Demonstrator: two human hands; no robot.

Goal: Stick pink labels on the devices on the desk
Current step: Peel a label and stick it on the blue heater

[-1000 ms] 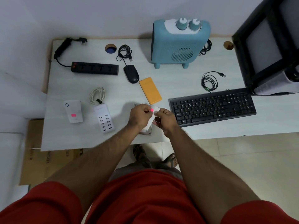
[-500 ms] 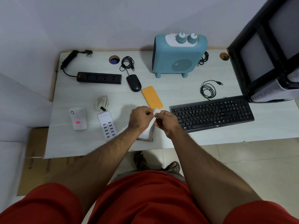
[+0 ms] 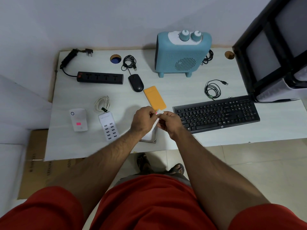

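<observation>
Both hands meet above the desk's front middle. My right hand [image 3: 169, 122] holds a white label sheet [image 3: 157, 118] that hangs down between the hands. My left hand [image 3: 143, 119] pinches a pink label [image 3: 156, 113] at the sheet's top edge. A small white device [image 3: 78, 119] at the left carries a pink label [image 3: 78, 124]. Beside it lies a white multi-port USB charger [image 3: 108, 126]. An orange power bank [image 3: 154, 98] lies just beyond my hands. A silver hard drive [image 3: 150, 136] lies under them, mostly hidden.
On the white desk [image 3: 174, 90] lie a black power strip [image 3: 100, 77], a black mouse [image 3: 135, 83], a blue heater [image 3: 182, 53], a coiled black cable [image 3: 213, 89] and a black keyboard [image 3: 217, 112]. A black frame [image 3: 272, 47] stands at the right. Cardboard [image 3: 38, 163] lies on the floor at the left.
The camera has tilted, so the desk sits lower in view. My hands stay together on the sheet, with the left fingers working the pink label at its top edge.
</observation>
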